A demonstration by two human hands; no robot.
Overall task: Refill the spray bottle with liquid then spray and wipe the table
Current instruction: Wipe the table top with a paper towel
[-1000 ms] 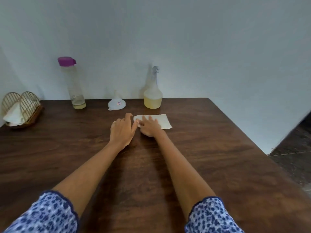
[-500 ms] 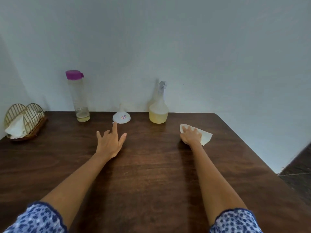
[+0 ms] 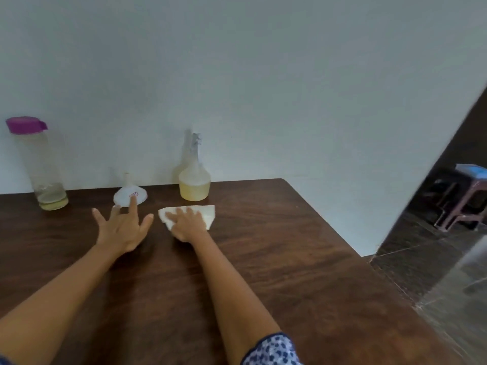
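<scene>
Refill apparently done: clear spray bottle (image 3: 194, 184) of yellow liquid beyond right hand (image 3: 187, 223), pressing white folded cloth (image 3: 187, 216) flat, wiping dark wooden tabletop (image 3: 263, 259); left hand (image 3: 121, 229) released, splayed alongside.

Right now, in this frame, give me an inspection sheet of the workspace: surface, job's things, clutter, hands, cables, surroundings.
Surface: dark wooden table, against a pale wall.
Job's things: spray bottle upright at the back, yellowish liquid low in it; white cloth flat in front of it; funnel upside down; tall bottle, purple lid on, little liquid left.
Clutter: nothing seen.
Hands: right hand presses flat on the cloth; left hand spread, holding nothing, fingertips near the funnel.
Cables: nothing seen.
Surroundings: dark tiled floor at right, stool beyond the wall corner.
</scene>
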